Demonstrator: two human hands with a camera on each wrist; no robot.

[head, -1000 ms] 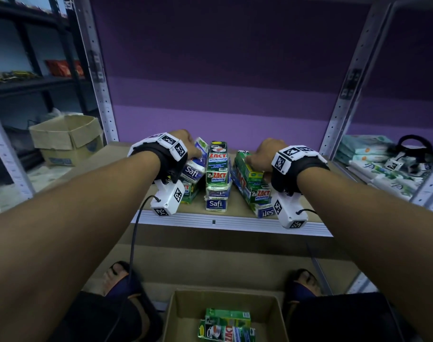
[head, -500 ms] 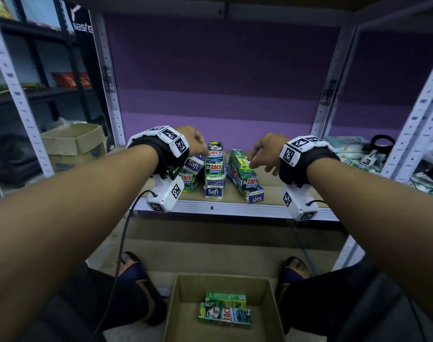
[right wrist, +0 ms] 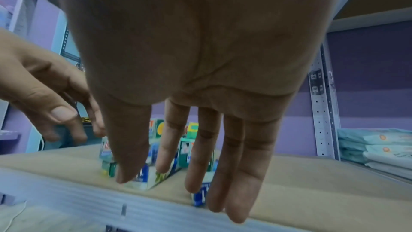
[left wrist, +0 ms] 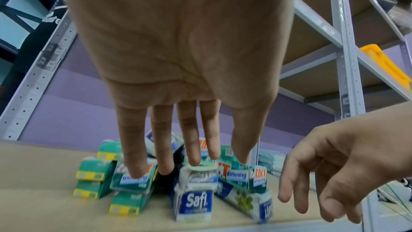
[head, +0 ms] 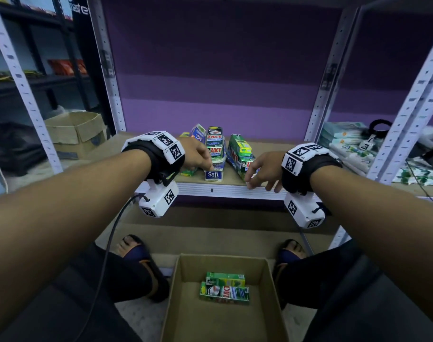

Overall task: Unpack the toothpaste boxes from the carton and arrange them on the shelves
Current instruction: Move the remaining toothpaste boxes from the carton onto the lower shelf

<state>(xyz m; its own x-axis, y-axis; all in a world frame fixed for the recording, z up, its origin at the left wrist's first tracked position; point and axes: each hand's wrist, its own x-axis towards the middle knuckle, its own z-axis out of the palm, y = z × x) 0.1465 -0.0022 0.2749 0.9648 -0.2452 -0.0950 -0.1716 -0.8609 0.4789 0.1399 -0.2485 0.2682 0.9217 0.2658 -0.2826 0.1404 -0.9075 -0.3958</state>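
Several green, white and blue toothpaste boxes (head: 215, 154) stand in three short stacks on the wooden shelf (head: 267, 149); the left wrist view shows the same toothpaste boxes (left wrist: 194, 200). My left hand (head: 198, 159) hovers in front of the left stack, fingers straight and empty, as the left hand (left wrist: 185, 156) shows up close. My right hand (head: 262, 174) hangs over the shelf's front edge, fingers relaxed, holding nothing, and the right hand (right wrist: 189, 174) appears the same. An open carton (head: 223, 317) on the floor below holds two green boxes (head: 225, 288).
The metal shelf rail (head: 230, 191) runs just under both hands. Packs of wipes (head: 343, 139) fill the neighbouring bay on the right. Another cardboard box (head: 75, 132) sits at the left. My feet in sandals (head: 134, 250) flank the carton.
Both hands have let go of the side stacks and drawn back toward the shelf's front edge. The head view has pulled back and tilted so the carton shows more.
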